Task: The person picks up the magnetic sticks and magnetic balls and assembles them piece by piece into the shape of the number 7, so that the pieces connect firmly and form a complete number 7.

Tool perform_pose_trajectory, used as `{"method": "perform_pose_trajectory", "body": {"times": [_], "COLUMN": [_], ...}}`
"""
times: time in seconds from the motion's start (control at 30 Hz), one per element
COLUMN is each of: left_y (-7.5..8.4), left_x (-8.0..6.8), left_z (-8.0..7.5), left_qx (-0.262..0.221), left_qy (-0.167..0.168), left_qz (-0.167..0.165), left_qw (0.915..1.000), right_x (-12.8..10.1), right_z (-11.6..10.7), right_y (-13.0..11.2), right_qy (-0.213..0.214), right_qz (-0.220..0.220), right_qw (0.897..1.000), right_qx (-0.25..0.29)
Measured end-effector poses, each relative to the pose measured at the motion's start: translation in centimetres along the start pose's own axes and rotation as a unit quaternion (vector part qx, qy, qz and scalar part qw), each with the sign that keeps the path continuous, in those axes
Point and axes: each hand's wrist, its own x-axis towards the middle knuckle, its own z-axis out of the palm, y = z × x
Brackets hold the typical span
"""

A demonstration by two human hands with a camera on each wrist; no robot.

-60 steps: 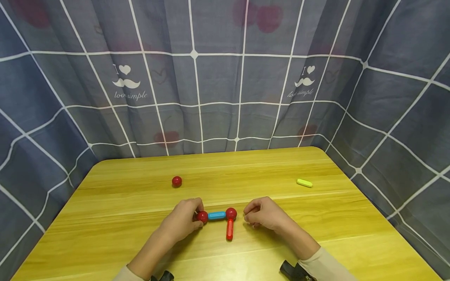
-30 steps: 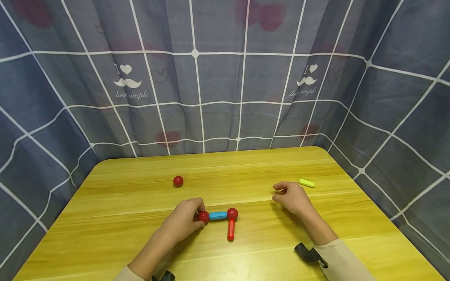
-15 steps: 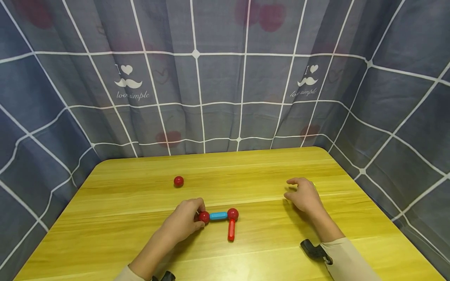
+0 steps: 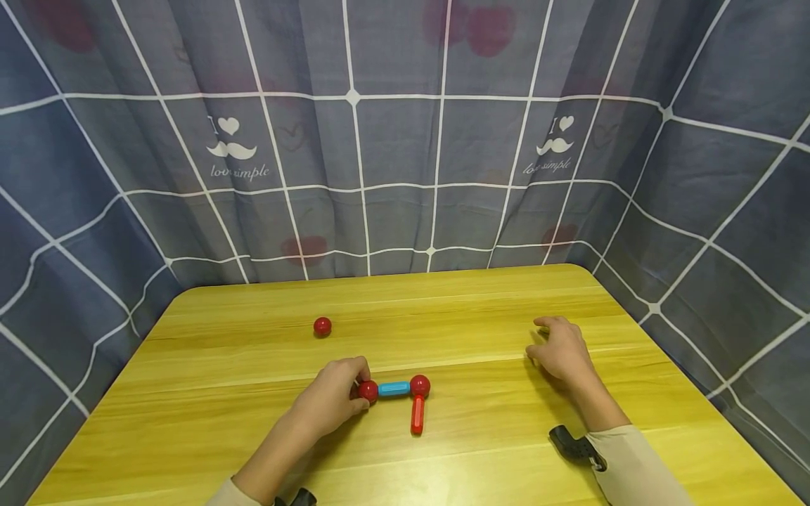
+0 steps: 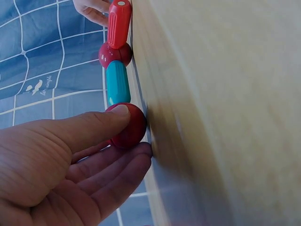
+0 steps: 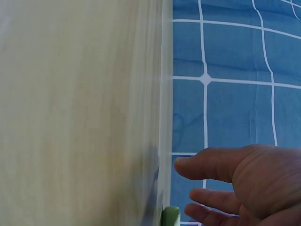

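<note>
I see my left hand [image 4: 332, 397] pinching the red ball [image 4: 368, 391] at the end of the blue stick [image 4: 394, 388]. My right hand [image 4: 560, 349], fingers loose, hovers over the green stick [image 6: 170, 216], holding nothing.

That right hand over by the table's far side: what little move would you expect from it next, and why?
Probably closing its fingers on the green stick. The right hand hovers with fingers spread right over that piece, whose end peeks out beneath the fingertips in the right wrist view. Meanwhile the left hand pinches the red ball at the end of the blue stick.
</note>
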Motion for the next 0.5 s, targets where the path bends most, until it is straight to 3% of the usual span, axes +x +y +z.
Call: {"method": "perform_pose_trajectory", "body": {"times": [0.5], "left_y": [0.00], "left_x": [-0.01], "left_z": [0.02], "left_qx": [-0.005], "left_qy": [0.000], "left_qz": [0.001], "left_qw": [1.0000], "right_x": [0.19], "right_z": [-0.24], "right_y": [0.63], "right_qy": [-0.003], "right_qz": [0.012], "right_qw": [1.000], "right_qx": [-0.006]}}
